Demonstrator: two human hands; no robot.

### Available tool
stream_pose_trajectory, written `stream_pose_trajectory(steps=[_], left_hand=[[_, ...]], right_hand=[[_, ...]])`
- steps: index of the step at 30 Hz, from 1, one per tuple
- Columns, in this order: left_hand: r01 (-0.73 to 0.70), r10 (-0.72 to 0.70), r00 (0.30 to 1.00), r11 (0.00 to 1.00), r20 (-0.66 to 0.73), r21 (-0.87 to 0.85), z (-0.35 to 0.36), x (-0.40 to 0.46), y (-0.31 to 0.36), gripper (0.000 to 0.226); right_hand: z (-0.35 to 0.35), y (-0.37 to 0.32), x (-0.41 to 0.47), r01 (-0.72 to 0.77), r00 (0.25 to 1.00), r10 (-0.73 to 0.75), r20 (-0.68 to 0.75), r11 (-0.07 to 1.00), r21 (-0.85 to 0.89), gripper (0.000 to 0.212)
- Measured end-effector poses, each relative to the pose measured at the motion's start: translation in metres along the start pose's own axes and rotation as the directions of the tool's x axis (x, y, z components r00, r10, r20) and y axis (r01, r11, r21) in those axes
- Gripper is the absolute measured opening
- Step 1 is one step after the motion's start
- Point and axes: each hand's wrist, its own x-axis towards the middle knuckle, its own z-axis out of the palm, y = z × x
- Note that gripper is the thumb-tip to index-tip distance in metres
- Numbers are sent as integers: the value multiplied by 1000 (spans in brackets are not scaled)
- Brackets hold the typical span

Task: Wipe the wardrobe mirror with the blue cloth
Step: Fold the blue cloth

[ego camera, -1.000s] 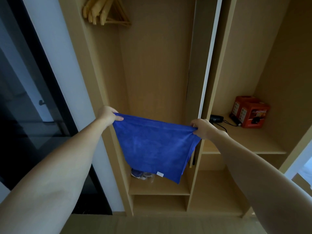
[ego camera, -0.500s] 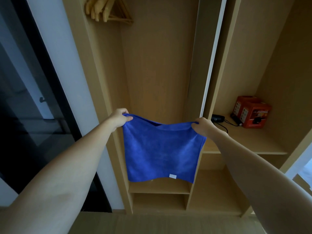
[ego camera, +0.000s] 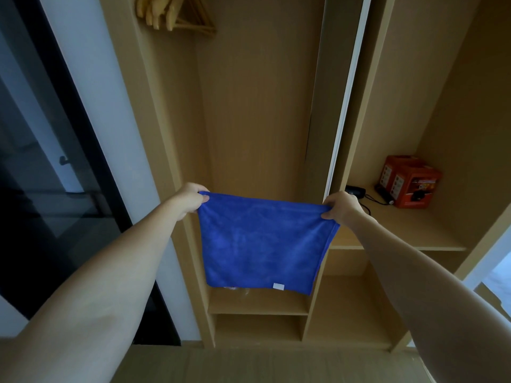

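Two hands hold the blue microfibre cloth (ego camera: pixel 262 241), one pinching each top corner. Since a second ago it has gone from skewed with a low corner to hanging flat and square, white tag at the bottom edge; judgement: cloth is readied, wiping not started.

Left to right:
- Far left: dark glossy black-framed panel (ego camera: pixel 41 167), reflective. Could be the wardrobe mirror, can't confirm.
- Left hand (ego camera: pixel 190 199): fingers curled, thumb and fingers pinching the left top corner.
- Cloth hangs mid-air in front of the open tall light-wood wardrobe bay (ego camera: pixel 260 111), touching no surface. Pale wooden hangers (ego camera: pixel 171 15) at top of the bay.
- Right hand (ego camera: pixel 343 207): fingers curled, pinching the right top corner.
- White-edged sliding door (ego camera: pixel 345 92) seen edge-on just right of the bay; its face not visible.
- Right shelf: small black device with cord (ego camera: pixel 356 190), orange cardboard box (ego camera: pixel 409 181).

Obstacle: no mirror face in front of the cloth; likely needs a turn left or moving the door.
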Motion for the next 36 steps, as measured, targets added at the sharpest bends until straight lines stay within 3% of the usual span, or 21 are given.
stream_pose_trajectory(steps=[3, 5, 9, 15, 20, 23, 26, 29, 30, 32, 34, 36], left_hand=[[-10, 10, 1000, 1000, 3, -18, 0, 1, 0, 20], [-13, 13, 1000, 1000, -9, -11, 3, 0, 4, 18], [-40, 44, 998, 996, -45, 80, 11, -7, 18, 27], [-115, 107, 993, 975, 52, 191, 28, -12, 36, 47], [-112, 87, 988, 974, 130, 198, 47, -22, 58, 50], [-118, 94, 980, 984, 178, 131, 59, -23, 70, 34], [-107, 100, 993, 988, 67, 111, 68, -21, 77, 23], [-12, 65, 949, 985, -308, 172, 60, -18, 75, 24], [40, 21, 927, 987, -374, 154, 53, -17, 71, 21], [107, -61, 927, 988, -369, 107, 41, -10, 62, 15], [139, -99, 954, 982, -282, 128, 35, -10, 57, 11], [155, -119, 975, 969, -188, 190, 36, -11, 55, 12]], right_hand=[[0, -3, -2, -47, 999, 48, 16, 998, -32, 23], [0, -10, -4, -85, 989, 94, 115, 993, -80, 26], [0, -26, -14, -220, 920, 168, 355, 969, 112, 32], [-4, -63, -28, -264, 900, 59, 432, 862, 432, 31], [-12, -86, -34, -272, 890, 40, 454, 846, 458, 32], [-9, -100, -37, -322, 885, 88, 457, 825, 465, 26], [-4, -107, -32, -387, 897, 194, 398, 780, 491, 21], [-2, -85, -19, -490, 871, 344, 351, 653, 578, 19], [-4, -73, -16, -515, 857, 387, 341, 597, 615, 20], [-7, -56, -13, -587, 796, 475, 374, 456, 670, 23], [-8, -52, -17, -596, 789, 462, 405, 416, 687, 25], [-5, -55, -19, -560, 828, 362, 428, 562, 609, 15]])
